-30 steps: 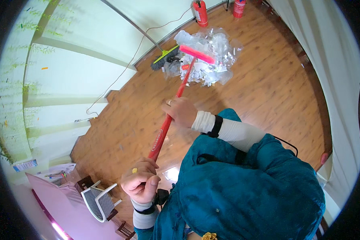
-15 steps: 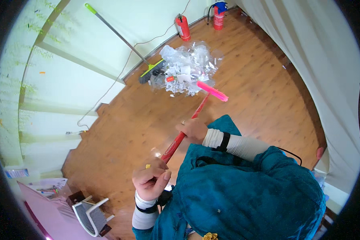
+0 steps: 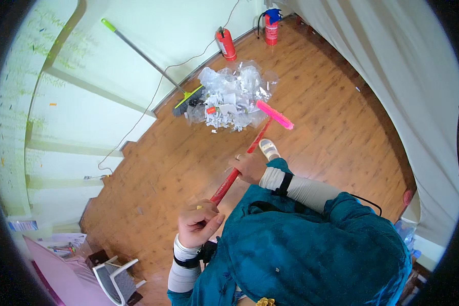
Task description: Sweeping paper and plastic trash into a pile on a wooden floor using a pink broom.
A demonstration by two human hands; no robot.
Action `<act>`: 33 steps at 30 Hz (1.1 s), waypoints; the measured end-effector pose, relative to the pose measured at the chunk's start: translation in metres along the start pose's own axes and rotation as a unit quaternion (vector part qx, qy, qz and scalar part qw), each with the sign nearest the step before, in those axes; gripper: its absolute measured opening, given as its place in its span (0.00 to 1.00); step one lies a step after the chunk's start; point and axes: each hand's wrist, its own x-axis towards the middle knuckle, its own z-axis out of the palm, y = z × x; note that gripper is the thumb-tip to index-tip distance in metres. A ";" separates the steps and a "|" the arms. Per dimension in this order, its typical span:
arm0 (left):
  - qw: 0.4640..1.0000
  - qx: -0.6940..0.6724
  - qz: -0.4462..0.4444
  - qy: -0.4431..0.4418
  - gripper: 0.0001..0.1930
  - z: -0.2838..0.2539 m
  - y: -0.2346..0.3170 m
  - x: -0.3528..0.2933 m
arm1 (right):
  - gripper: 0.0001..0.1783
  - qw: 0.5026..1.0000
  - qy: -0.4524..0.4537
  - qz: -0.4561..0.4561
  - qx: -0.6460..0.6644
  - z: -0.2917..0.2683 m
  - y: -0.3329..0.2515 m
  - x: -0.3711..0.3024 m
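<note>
Both hands grip a pink-headed broom by its red handle. My left hand is closed around the upper end, near my body. Farther down the handle, my right hand is wrapped round it, a ring on one finger. The pink bristle head lies just beside the right edge of a heap of trash, made up of clear plastic film, white paper scraps and a small orange-red piece. Whether the bristles touch the heap cannot be told.
A second broom with a grey and green handle leans on the wall, left of the heap. Two red fire extinguishers stand behind it. A cable runs along the wall. A white curtain hangs at right; a chair stands lower left.
A light-coloured shoe and leg have come into view beyond my right hand. The heap sits slightly lower and left in the picture. Both hands keep their grip on the broom.
</note>
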 end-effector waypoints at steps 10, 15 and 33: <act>0.997 -0.019 -0.001 -0.073 0.14 0.022 -0.073 0.236 | 0.08 0.993 0.058 0.100 0.015 -0.062 0.191 0.097; 0.993 0.027 -0.100 -0.053 0.15 0.050 -0.132 0.369 | 0.07 0.973 0.100 0.206 -0.028 -0.083 0.306 0.146; 0.992 0.102 0.026 0.066 0.11 0.010 -0.035 0.472 | 0.07 0.985 0.159 -0.007 0.070 -0.153 0.307 0.310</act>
